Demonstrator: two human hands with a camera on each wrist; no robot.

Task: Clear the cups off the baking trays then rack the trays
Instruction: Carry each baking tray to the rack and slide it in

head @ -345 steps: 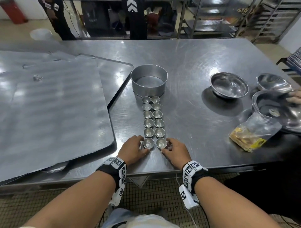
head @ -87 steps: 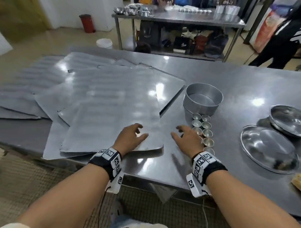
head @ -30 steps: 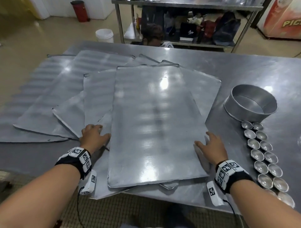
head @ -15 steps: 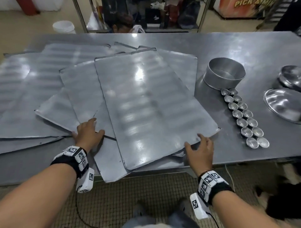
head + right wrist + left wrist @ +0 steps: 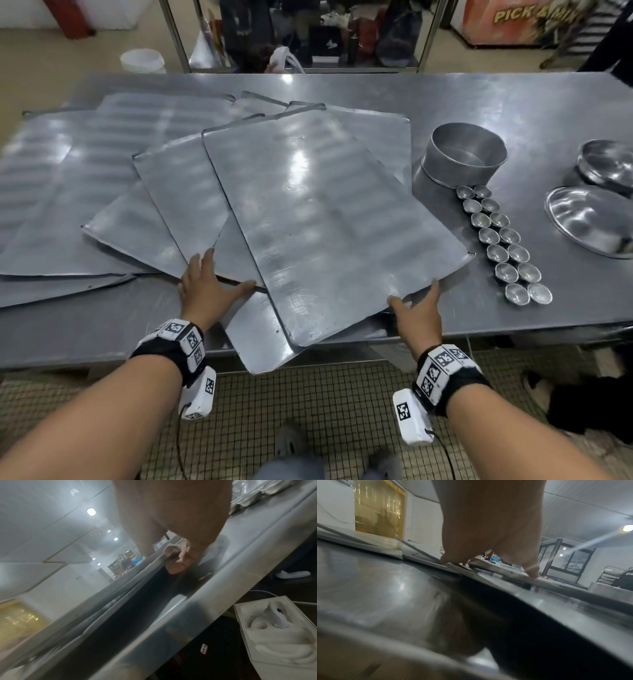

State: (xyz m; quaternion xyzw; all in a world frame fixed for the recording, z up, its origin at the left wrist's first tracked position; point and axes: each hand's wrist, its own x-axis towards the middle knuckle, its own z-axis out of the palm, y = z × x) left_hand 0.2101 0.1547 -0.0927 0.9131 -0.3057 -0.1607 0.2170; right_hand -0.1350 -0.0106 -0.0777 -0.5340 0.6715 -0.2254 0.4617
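Several flat baking trays lie fanned across the steel table (image 5: 513,102). The top tray (image 5: 325,222) lies askew, its near edge close to the table's front. My right hand (image 5: 414,305) grips that near edge, thumb on top and fingers curled under it (image 5: 176,562). My left hand (image 5: 212,284) rests spread and flat on the lower trays (image 5: 178,205), fingertips touching their edges (image 5: 530,572). Two rows of small metal cups (image 5: 503,243) stand on the bare table to the right of the trays, with none on them.
A round cake tin (image 5: 466,161) stands at the head of the cup rows. Steel bowls (image 5: 592,219) sit at the far right. One lower tray (image 5: 260,346) overhangs the table's front edge. A shelf unit with bags stands behind the table.
The top tray has swung askew, its near end moving right with my right hand. My left hand has stayed on the lower trays.
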